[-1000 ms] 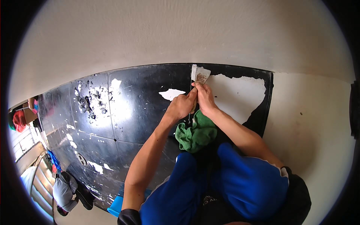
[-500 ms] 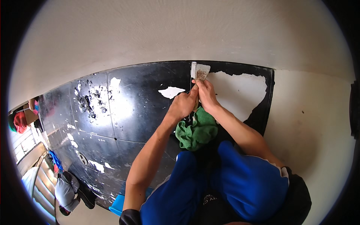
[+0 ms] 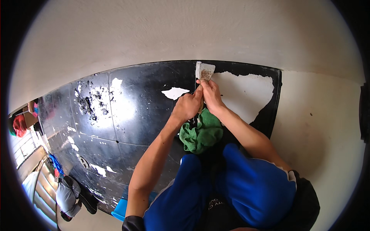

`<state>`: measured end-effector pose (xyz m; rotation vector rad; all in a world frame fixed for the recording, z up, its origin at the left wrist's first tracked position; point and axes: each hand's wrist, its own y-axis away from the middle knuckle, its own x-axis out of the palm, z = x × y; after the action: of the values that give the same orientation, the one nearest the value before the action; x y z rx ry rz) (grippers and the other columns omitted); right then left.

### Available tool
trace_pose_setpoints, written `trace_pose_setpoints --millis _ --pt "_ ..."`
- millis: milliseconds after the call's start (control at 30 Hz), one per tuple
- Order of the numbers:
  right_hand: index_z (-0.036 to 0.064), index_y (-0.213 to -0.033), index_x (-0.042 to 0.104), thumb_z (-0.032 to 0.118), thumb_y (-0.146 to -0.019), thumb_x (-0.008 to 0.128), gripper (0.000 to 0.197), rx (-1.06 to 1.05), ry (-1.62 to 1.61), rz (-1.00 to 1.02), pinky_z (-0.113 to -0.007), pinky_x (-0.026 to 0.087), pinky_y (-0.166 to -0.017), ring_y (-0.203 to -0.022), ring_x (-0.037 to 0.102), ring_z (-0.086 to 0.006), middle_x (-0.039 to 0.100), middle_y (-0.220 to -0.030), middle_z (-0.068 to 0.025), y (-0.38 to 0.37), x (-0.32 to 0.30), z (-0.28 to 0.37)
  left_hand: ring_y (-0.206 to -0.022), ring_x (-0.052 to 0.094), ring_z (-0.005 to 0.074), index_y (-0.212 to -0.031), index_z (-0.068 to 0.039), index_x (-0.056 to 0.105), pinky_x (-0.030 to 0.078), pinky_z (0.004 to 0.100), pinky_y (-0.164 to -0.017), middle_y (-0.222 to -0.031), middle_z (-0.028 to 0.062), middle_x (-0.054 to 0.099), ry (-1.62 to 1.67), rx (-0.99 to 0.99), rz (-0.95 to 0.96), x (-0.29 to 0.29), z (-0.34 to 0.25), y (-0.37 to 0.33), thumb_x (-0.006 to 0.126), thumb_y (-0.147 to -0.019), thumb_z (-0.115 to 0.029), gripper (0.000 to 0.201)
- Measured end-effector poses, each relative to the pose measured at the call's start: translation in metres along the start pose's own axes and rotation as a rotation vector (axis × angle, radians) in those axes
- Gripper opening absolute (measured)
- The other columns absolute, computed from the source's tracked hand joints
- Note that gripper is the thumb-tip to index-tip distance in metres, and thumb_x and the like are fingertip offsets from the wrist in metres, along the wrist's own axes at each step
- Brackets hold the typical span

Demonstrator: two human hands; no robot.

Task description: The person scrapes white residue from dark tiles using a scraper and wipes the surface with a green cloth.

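Observation:
Both hands are closed around the handle of a putty knife, its wide, stained blade pointing away from me at the far edge of the black surface. Lower on the handle is my left hand; my right hand grips higher, close to the blade. A narrow bare white strip runs beside the blade. Just below my hands lies a crumpled green cloth, between my forearms and near my knees. The black surface has a large ragged white patch right of my hands and a smaller one to the left.
A pale wall rises along the far edge, and a pale wall borders the right. Loose black flakes lie at left. Part of a blue plastic container shows by my left arm. A person in grey is at the lower left.
Hands and putty knife hold nearly the same place against the surface. The whole view has shifted very slightly.

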<state>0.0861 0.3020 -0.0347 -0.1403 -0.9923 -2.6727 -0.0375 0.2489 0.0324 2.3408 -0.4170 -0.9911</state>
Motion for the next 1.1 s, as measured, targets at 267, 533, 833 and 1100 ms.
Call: trace_pose_setpoints --millis 267,533,833,1100 --pt "-0.0026 -0.112 0.06 0.023 -0.105 0.052 0.028 -0.06 0.0 -0.01 -0.03 0.051 -0.065 -0.068 0.061 -0.0158 0.064 -0.075 -0.0079 -0.003 0.001 -0.011 -0.088 0.07 0.0461 -0.152 -0.014 0.04 0.056 0.0516 -0.08 -0.092 0.0252 0.071 -0.067 0.045 -0.003 -0.001 0.006 -0.002 0.043 -0.101 -0.022 0.051" --pt "-0.0029 -0.112 0.06 0.021 -0.105 0.052 0.026 -0.053 -0.026 -0.024 -0.031 0.051 -0.064 -0.066 0.062 -0.0168 0.063 -0.074 -0.0075 -0.009 0.0 -0.013 -0.089 0.07 0.0463 -0.148 -0.012 0.043 0.056 0.0526 -0.079 -0.091 0.0234 0.071 -0.039 0.023 0.026 -0.005 0.003 -0.003 0.041 -0.102 -0.024 0.048" --pt "-0.003 -0.113 0.06 0.022 -0.105 0.05 0.028 -0.052 -0.019 -0.038 -0.031 0.051 -0.065 -0.066 0.062 -0.0166 0.063 -0.073 -0.0074 -0.009 0.002 -0.012 -0.088 0.071 0.044 -0.147 -0.011 0.044 0.056 0.052 -0.079 -0.088 0.0216 0.071 -0.058 0.011 0.023 -0.002 0.003 -0.003 0.042 -0.101 -0.02 0.047" --pt "-0.0041 -0.113 0.059 0.022 -0.105 0.05 0.029 -0.055 0.012 -0.026 -0.031 0.05 -0.065 -0.066 0.06 -0.0161 0.063 -0.073 -0.0078 -0.004 0.003 -0.004 -0.086 0.07 0.0461 -0.123 -0.006 0.057 0.055 0.0562 -0.076 -0.085 0.0223 0.072 0.018 0.026 -0.058 0.004 0.005 -0.002 0.033 -0.106 -0.028 0.037"
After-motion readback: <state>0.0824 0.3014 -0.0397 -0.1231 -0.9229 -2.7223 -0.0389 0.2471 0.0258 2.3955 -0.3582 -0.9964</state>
